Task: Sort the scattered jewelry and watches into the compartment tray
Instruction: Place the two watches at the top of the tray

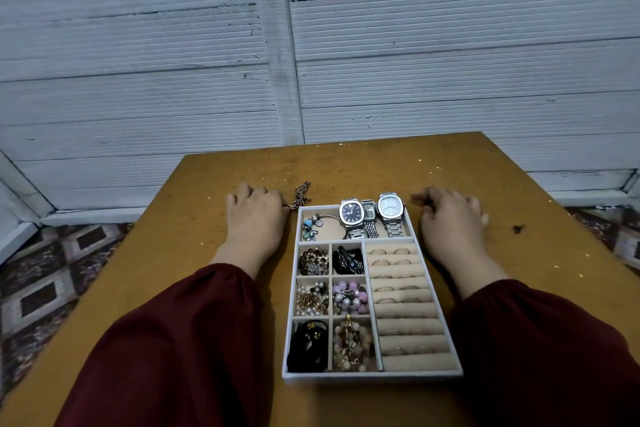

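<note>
Palm-down on the wooden table (194, 204), left hand (254, 215), fingers loosely bent, nothing clearly gripped. Just beside its thumb, brownish chain (301, 196) loose on the table, off the far left corner of the compartment tray (372, 375); contact with thumb impossible to tell. Between both hands, the tray: three wristwatches (369, 210) in the far compartment, beads and rings nearer. Beside its far right corner, right hand (450, 218), fingers relaxed, empty. Dial lettering too small to read.

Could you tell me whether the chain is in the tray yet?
Out: the chain lies on the table, just beyond the tray.
</note>
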Tool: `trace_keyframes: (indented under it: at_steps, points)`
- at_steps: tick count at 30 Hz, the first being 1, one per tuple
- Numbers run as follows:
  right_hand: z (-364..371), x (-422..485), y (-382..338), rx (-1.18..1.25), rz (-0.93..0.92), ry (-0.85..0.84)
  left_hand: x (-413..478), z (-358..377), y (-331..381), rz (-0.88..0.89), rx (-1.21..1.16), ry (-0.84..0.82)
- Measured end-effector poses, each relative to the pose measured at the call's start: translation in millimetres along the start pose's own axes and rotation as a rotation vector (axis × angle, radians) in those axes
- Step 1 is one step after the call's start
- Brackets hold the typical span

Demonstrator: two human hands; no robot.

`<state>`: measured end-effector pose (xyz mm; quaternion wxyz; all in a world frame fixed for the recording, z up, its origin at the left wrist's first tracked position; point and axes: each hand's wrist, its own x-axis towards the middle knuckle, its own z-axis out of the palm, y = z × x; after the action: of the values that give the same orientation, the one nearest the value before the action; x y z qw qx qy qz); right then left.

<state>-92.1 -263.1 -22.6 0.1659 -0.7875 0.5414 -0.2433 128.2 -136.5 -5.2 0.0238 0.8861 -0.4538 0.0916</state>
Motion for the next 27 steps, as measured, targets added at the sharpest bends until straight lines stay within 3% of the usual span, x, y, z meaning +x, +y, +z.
trace_keyframes:
  at_steps: [5,18,22,27]
  points:
    - [-9,-18,7,-0.025,0.026,-0.007,-11,-8,1,-0.131,-0.32,0.064]
    - [-20,-67,7,-0.148,-0.013,-0.021,-11,-54,6,-0.235,-0.699,0.214]
    - [-22,-68,5,-0.147,-0.009,-0.016,-8,-51,-4,-0.269,-0.893,0.248]
    - [-20,-66,5,-0.157,-0.008,0.0,-3,-26,-23,-0.284,-0.94,0.204]
